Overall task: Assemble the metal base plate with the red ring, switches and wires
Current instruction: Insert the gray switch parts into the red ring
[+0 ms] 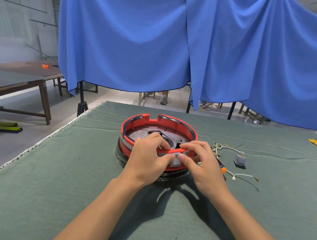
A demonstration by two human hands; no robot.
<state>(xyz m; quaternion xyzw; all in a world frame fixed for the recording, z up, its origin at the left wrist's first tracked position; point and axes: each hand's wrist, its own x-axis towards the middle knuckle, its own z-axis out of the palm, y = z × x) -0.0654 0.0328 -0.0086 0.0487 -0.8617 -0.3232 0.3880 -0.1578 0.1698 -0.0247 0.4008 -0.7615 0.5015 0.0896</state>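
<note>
The red ring (pixel 159 131) sits on the metal base plate (pixel 151 137) in the middle of the green-clothed counter (pixel 67 188), and everything turns on its near wall: a small grey switch (pixel 175 162) stands in that wall, facing the person, directly between the two thumbs. The left hand (pixel 147 158) comes in from the ring's near-left side, its thumb laid along the outside of the wall and pressed to the switch's left edge, its fingers curled over the rim into the ring's interior. The right hand (pixel 201 162) mirrors it from the near-right, thumb on the switch's right edge, forefinger hooked over the rim. Both hands are thus pinched onto ring and switch together, neither one clearly nearer. The switch's long side looks to run upright against the wall, so the coming push is probably straight inward, toward the ring's centre, to seat it. To the right of the ring, well apart from it, lie the wires (pixel 227 149) with their terminals, a second grey switch (pixel 240 160) and a loose lead (pixel 245 176); these are untouched, so the wiring seems yet to come
</note>
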